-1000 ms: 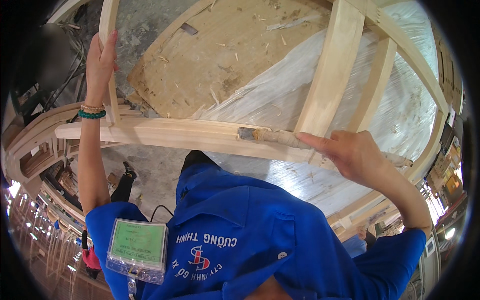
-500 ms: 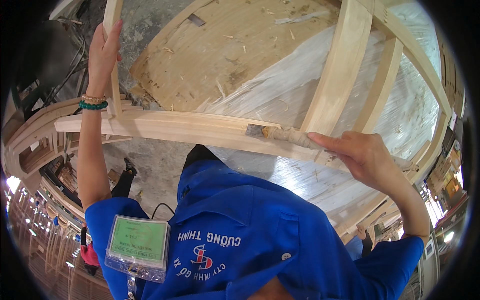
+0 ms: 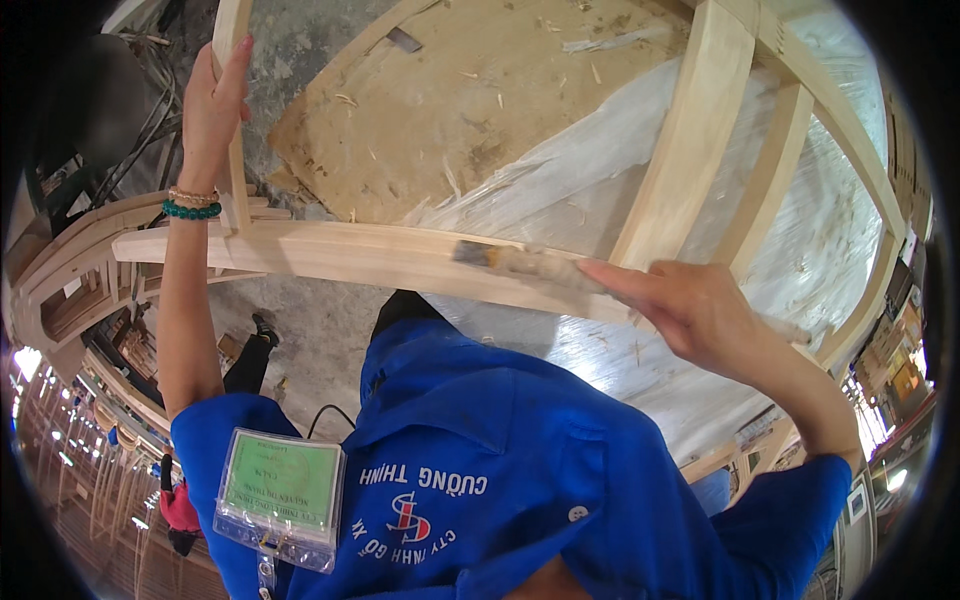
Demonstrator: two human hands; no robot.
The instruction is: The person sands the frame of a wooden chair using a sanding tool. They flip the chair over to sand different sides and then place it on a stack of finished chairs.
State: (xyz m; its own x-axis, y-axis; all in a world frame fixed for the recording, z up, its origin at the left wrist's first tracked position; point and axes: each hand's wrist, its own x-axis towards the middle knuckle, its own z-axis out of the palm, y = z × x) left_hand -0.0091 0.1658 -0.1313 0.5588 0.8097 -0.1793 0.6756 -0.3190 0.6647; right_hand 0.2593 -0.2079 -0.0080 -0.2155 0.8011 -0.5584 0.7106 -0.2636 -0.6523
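My left hand (image 3: 213,112) is closed around an upright wooden bar (image 3: 233,170) of a pale wooden frame, at the upper left. In my right hand (image 3: 700,310) is a long flat-bladed chisel (image 3: 540,264), its handle wrapped in worn, light-coloured material. My index finger stretches along that handle. The metal blade points left and lies on or just over the top of the frame's long rail (image 3: 350,250); contact cannot be made out, as the tool is blurred. The handle's rear end shows past my wrist.
Two crosspieces, a wide slat (image 3: 690,140) and a narrower one (image 3: 770,170), join the rail at the right. Beyond lies a brown board (image 3: 400,130) with wood shavings and clear plastic sheeting (image 3: 570,150). More curved frames (image 3: 60,270) are stacked at left. Other people are in the background.
My right hand has slid the chisel leftward along the rail. My left hand keeps its grip on the bar, and the view has shifted slightly.
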